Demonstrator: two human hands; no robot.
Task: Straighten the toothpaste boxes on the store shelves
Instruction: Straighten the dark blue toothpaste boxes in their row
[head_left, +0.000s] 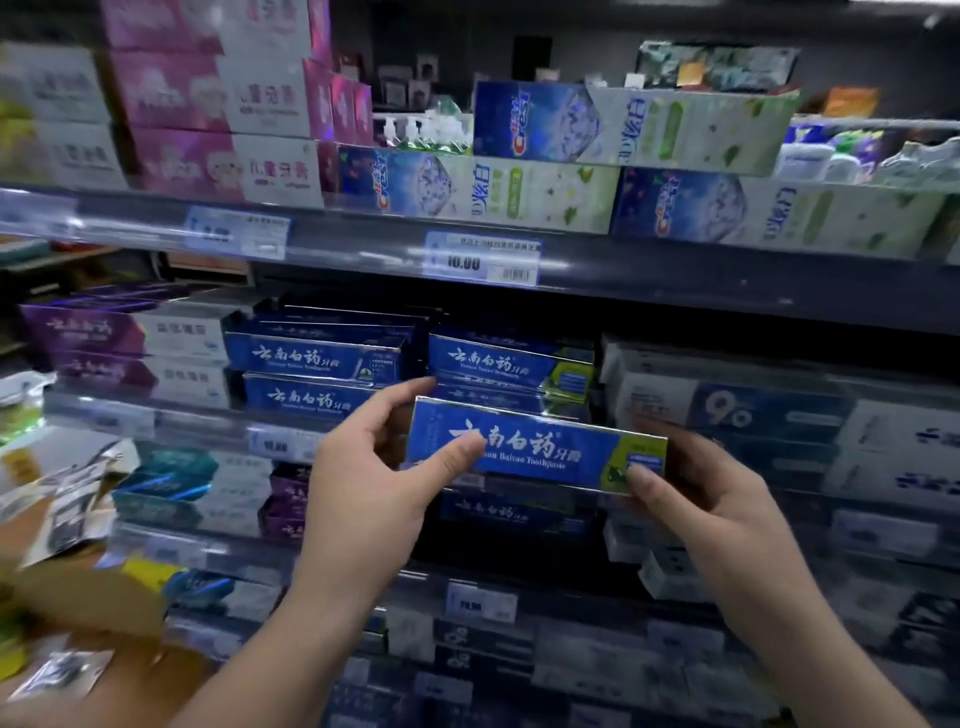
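Head cam is pointed straight at the toothpaste aisle, bit blurry round the edges. Both hands are on 1 blue toothpaste box with white Chinese lettering and a green patch at its right end, held up in the air in front of the middle shelf's stock. It's nearly level, right end dipped a little lower than the left, front face toward the camera. The left hand has its grip clamped on the left end: thumb pressed on the front face, fingers curled round behind, index finger up by the top left corner. The right hand has its grip clamped on the right end the same way, thumb on the green patch near the lower corner, other fingers hidden behind the box.

Right behind it sits a stack of matching blue boxes with green ends, and just left of that another stack of blue boxes, top ones looking a bit askew. Further left are purple-and-white boxes; off to the right, white-and-blue boxes with a big "90". Shelf above carries Crest boxes lying lengthwise and, on the left, stacked pink boxes. A price tag reading 10.00 is clipped to that upper shelf's front rail.
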